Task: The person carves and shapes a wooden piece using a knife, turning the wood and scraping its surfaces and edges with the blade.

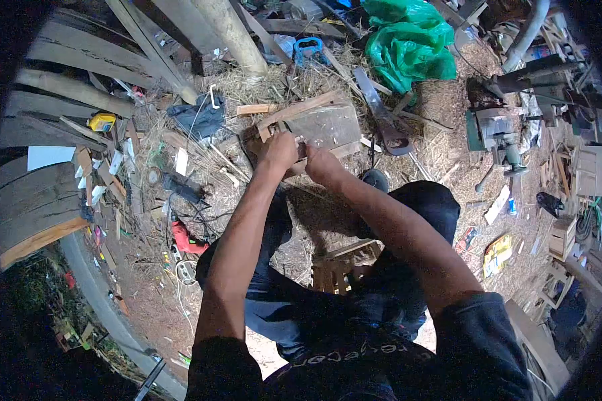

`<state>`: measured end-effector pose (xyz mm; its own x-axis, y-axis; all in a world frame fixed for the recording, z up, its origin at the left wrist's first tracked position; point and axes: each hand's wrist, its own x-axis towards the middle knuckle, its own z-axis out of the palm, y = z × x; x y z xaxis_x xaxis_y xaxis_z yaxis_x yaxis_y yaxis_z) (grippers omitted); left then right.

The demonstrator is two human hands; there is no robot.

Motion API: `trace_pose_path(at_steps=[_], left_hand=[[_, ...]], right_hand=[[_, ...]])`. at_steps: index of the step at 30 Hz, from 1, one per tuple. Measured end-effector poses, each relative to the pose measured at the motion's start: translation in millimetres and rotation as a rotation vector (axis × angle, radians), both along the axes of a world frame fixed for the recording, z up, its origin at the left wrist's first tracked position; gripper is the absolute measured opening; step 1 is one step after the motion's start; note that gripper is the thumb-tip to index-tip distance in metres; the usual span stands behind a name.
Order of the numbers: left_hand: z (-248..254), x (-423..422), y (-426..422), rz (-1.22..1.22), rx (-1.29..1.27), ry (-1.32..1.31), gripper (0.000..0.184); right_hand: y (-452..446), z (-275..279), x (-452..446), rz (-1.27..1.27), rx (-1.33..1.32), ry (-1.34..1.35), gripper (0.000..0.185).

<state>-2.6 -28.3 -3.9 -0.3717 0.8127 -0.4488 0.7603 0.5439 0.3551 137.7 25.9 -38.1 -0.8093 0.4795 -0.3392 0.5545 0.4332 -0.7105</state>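
Note:
My left hand is closed at the left end of a low wooden work block, its fingers curled by a narrow wooden strip. Just to its right, my right hand is closed over the block's near edge. Between the two hands shows a small dark piece, too small to name. Whatever lies inside the fingers is hidden by the backs of my hands. Right of the block, a handsaw lies on the ground, its handle toward me.
A green plastic bag lies beyond the saw. A wooden post stands behind the block. At left lie a red power tool with cords and a yellow container. A bench vise is at right. Straw and shavings cover the ground.

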Motion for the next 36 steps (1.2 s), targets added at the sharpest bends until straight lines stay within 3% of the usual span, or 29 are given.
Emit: trace_pose_path(at_steps=[4, 8, 9, 12, 15, 18, 21, 27, 31, 34, 36], left_hand=[[28, -5, -8, 0.034, 0.135, -0.019, 0.02], [73, -22, -12, 0.197, 0.396, -0.087, 0.025], [84, -28, -12, 0.226, 0.421, -0.2, 0.029], [162, -8, -20, 0.278, 0.5, -0.132, 0.027], [206, 9, -31, 0.19, 0.657, -0.119, 0.029], [244, 29, -39, 0.18, 0.859, -0.129, 0.029], [267, 41, -47, 0.157, 0.827, -0.208, 0.031], [266, 54, -58, 0.18, 0.904, -0.355, 0.029], [259, 52, -65, 0.283, 0.706, -1.109, 0.027], [252, 58, -64, 0.354, 0.728, -1.318, 0.026], [252, 58, -66, 0.451, 0.829, -1.27, 0.025]], right_hand=[[6, 17, -8, 0.094, 0.197, 0.076, 0.031], [31, 77, -32, -0.148, 0.183, 0.378, 0.036], [37, 88, -36, -0.25, 0.205, 0.441, 0.028], [57, 131, -42, -0.439, 0.214, 0.712, 0.028], [59, 200, -27, -0.445, -0.359, 0.686, 0.031], [44, 249, -3, -0.449, -0.489, 0.689, 0.032], [32, 272, 14, -0.443, -0.467, 0.812, 0.028], [21, 282, 36, -0.503, -0.491, 0.849, 0.027], [7, 290, 40, -0.424, -0.363, 0.814, 0.028], [5, 282, 42, -0.393, -0.212, 0.856, 0.03], [7, 280, 50, -0.354, -0.097, 0.843, 0.034]])
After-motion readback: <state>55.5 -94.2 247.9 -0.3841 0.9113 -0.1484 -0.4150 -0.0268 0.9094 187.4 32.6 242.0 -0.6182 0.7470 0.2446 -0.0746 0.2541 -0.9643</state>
